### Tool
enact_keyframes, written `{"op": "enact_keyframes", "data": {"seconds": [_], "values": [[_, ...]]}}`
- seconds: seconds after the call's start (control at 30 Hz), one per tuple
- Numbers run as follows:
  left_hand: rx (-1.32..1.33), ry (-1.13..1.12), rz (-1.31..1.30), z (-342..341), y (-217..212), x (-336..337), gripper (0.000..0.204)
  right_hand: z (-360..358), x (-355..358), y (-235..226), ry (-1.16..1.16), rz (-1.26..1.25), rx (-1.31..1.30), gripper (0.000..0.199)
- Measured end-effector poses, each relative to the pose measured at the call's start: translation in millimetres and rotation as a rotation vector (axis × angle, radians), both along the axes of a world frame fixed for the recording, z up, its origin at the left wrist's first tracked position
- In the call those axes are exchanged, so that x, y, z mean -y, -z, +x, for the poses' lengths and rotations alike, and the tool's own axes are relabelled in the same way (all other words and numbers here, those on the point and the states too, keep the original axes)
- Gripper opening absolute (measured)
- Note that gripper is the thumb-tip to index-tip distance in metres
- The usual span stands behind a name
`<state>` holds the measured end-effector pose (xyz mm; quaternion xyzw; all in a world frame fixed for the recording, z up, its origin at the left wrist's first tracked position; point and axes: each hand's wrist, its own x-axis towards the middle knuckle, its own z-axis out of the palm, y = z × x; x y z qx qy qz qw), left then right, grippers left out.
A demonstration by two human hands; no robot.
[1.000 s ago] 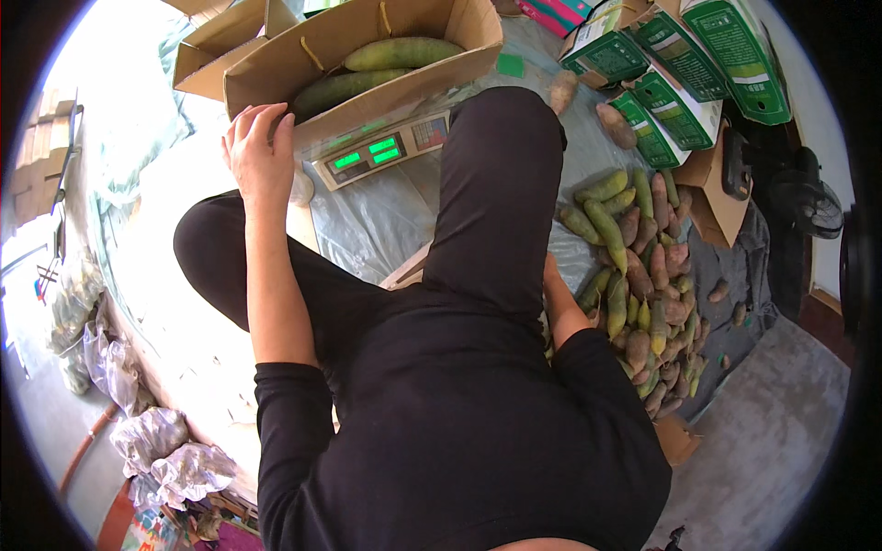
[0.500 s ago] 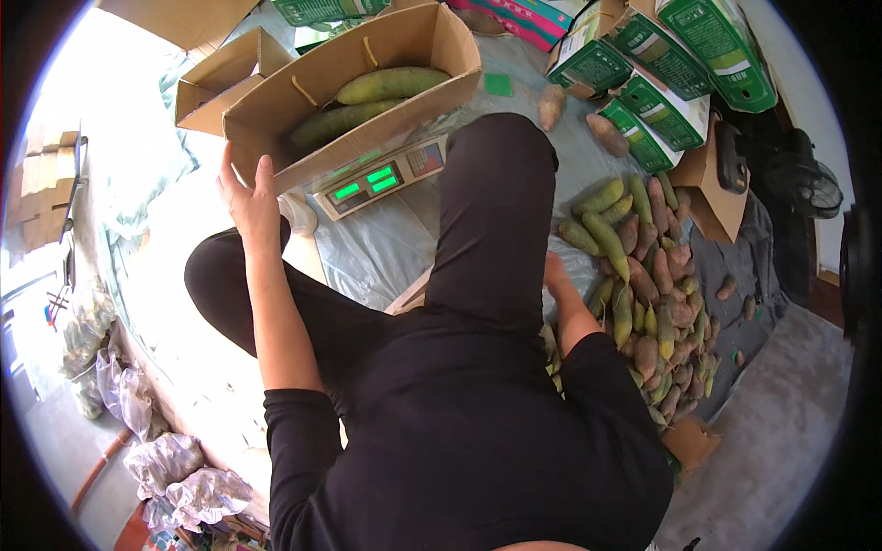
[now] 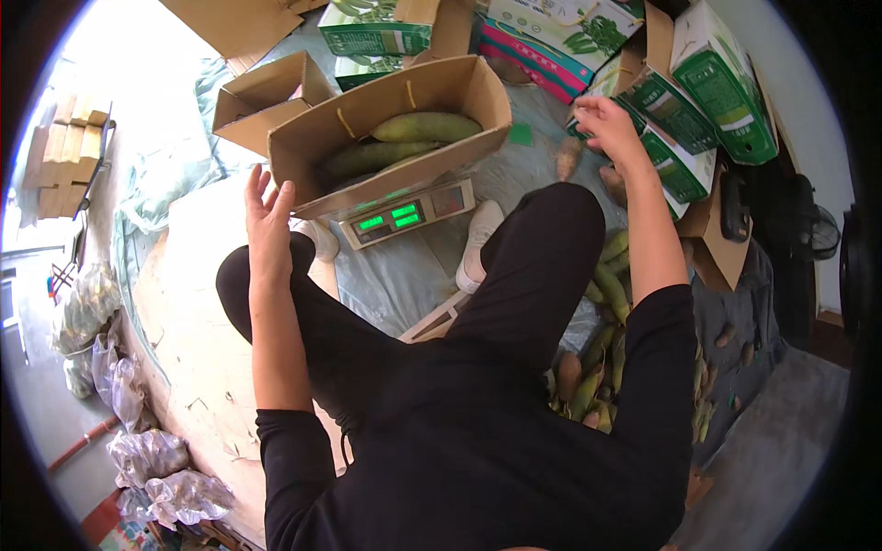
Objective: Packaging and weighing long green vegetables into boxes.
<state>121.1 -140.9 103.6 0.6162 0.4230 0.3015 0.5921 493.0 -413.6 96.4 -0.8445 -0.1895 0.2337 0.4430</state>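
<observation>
A few mangoes (image 3: 424,127) boxed; left hand (image 3: 268,216) spread by the carton (image 3: 386,138), right hand (image 3: 606,124) curled, grip unclear.

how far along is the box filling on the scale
Done: a few long green fruits already lie in the open cardboard box, which sits on the lit scale. In hand: the left hand hovers open by the box's near corner; the right hand reaches toward the green cartons, apparently empty. Left: the box has room, and a pile of fruit waits by the right leg.
</observation>
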Motion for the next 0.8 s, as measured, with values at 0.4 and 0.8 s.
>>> {"op": "enact_keyframes", "data": {"seconds": [0.4,0.8], "values": [[-0.489,0.213,0.221,-24.4,-27.5,-77.0,0.065,-6.3,-119.3,51.3,-0.131,-0.373,0.343,0.051],[-1.219,0.685,0.157,22.0,-4.9,-101.6,0.058,-9.6,-127.9,44.3,-0.274,-0.618,0.321,0.040]]}}
